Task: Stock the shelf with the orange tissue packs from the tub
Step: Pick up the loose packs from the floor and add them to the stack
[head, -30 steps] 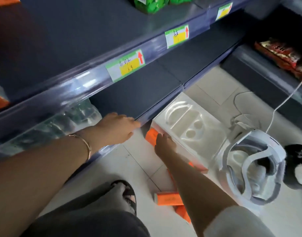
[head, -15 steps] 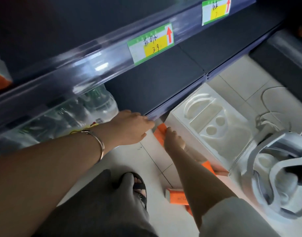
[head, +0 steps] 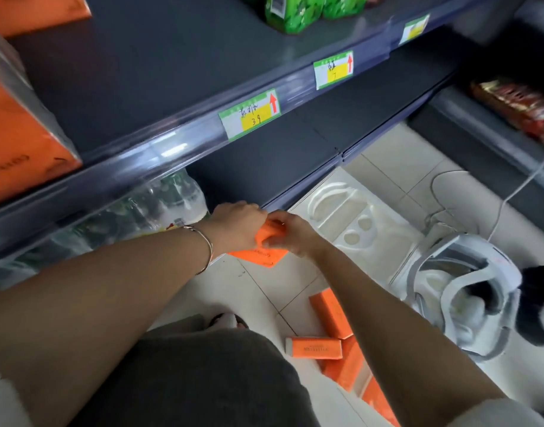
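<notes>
Left hand (head: 236, 224) and right hand (head: 290, 234): both are clasping an orange tissue pack (head: 269, 235) between them. The left fingers are curling over its left end and the right fingers are pinching its right end. A flat orange face is showing below the hands; whether this is one pack or two stacked cannot be told. The pack is hanging just in front of the edge of the bottom shelf (head: 264, 167), above the tiled floor (head: 264, 291), not yet on the shelf. A thin metal bracelet (head: 206, 251) is sitting on the left wrist. Spare orange packs (head: 330, 312) are lying loose on the floor near the right forearm, some overlapping one another. A white moulded tray (head: 357, 217) is lying on the floor just beside the right hand, touching the shelf base. A white headset (head: 461, 291) is resting further right, with a white cable (head: 511, 195) trailing from that side. A wrapped bundle of water bottles (head: 147, 208) is standing on the bottom shelf to the left of the hands. Price tags (head: 250, 114) are showing on the rail of the shelf above. Large orange packs (head: 18, 134) are occupying that upper shelf at far left, and green packs (head: 292, 10) are standing at the top of the view. A dark trouser knee (head: 187, 380) and a sandalled foot (head: 227, 320) are showing below the arms.
</notes>
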Tool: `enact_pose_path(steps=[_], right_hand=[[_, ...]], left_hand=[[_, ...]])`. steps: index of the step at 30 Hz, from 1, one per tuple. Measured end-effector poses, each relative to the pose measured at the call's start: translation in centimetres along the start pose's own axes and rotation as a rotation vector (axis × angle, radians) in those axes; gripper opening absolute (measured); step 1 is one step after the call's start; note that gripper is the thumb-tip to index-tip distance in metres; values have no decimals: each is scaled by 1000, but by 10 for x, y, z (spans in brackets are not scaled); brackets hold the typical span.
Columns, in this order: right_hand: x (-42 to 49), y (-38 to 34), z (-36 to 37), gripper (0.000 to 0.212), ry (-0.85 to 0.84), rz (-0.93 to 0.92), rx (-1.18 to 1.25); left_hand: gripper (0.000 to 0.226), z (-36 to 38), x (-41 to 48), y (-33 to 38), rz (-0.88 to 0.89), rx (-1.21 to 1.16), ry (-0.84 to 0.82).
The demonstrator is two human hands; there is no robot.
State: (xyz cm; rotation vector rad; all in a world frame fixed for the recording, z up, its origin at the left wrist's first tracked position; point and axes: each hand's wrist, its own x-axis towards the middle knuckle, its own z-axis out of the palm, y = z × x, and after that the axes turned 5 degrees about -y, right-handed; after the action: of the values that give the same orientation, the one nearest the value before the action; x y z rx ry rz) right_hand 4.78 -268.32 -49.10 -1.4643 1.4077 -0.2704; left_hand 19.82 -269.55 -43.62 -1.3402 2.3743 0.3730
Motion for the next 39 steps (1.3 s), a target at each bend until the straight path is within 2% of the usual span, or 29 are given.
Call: enact_pose_path(steps=[4, 8, 11, 13, 15, 16, 21, 27, 32, 35, 37, 39], right_hand=[[-20, -10, -12, 47, 23, 5, 8], [-33, -2, -15, 64, 70, 40, -26], [-45, 27, -13, 61, 139, 176, -162], [-54, 57, -10, 49, 101, 360, -319], [-62, 84, -1, 20, 52, 517, -421], [-65, 93, 4, 15, 42, 563, -445], [-65, 122, 29, 41, 119, 652, -531], [-46, 143, 47, 33, 206, 688, -518], [-21, 140, 56, 28, 156, 469, -591], [-9, 135, 62, 50, 76, 371, -595], [-8, 134, 67, 63, 69, 427, -662], [-13, 139, 73, 53, 102, 542, -687]], left_hand=[[36, -13, -4, 10, -62, -3, -6], [33, -21, -7, 24, -39, 114, 22], [35, -26, -9, 32, -41, 186, 32], [38, -26, -8, 33, -20, 194, 25], [39, -22, -6, 33, 26, 209, 30], [39, -21, -5, 34, 48, 220, 34], [36, -12, 0, 31, 121, 244, 24], [31, 2, 6, 19, 156, 192, 4], [32, 9, 10, 6, 128, 135, -31], [30, 15, 12, 0, 117, 140, -50], [29, 18, 13, -3, 115, 150, -59], [30, 18, 12, -5, 110, 155, -66]])
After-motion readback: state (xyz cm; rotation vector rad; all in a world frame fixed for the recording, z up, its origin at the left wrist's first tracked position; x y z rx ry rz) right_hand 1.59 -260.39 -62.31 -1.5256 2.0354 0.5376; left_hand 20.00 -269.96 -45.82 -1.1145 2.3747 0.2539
